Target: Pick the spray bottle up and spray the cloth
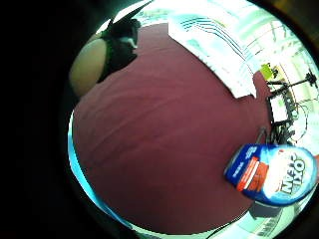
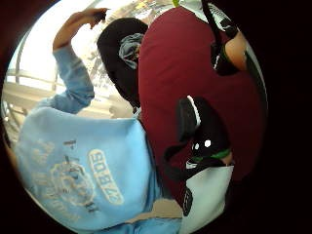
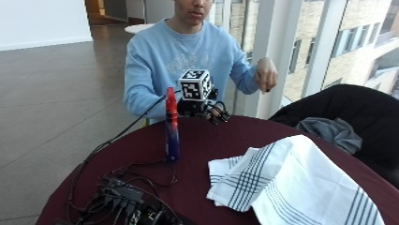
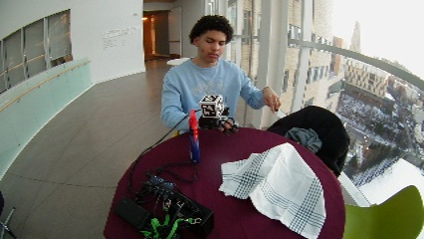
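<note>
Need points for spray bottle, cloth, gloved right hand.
spray bottle (image 3: 172, 136): outside view, on its blue body below the red top.
cloth (image 3: 293, 178): outside view, on the white striped middle.
right hand (image 3: 209, 112): outside view, on the gloved fingers at the table's far edge.

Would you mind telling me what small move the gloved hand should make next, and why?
Probably reach across toward the spray bottle. It stands upright and untouched on the maroon tablecloth, while the gloved right hand rests near the table's far edge holding nothing, and the striped cloth lies unsprayed beside.
</note>
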Demonstrator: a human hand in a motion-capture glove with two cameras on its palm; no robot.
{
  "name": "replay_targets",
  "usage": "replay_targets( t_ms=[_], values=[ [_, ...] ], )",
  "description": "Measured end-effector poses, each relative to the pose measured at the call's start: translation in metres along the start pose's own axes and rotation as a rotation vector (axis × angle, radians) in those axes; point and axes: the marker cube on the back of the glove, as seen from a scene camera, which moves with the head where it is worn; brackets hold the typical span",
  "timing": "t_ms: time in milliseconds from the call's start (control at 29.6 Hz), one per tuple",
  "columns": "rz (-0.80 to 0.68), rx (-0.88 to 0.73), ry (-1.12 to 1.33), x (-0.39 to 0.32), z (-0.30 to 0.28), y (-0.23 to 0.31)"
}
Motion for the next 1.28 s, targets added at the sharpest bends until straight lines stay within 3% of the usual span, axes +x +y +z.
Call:
replay_targets(
  t_ms=[709,1283],
  values=[
    [0.031,-0.033,0.076,0.001,-0.013,-0.05],
    [0.074,-0.048,0.066,0.012,-0.014,-0.043]
  ],
)
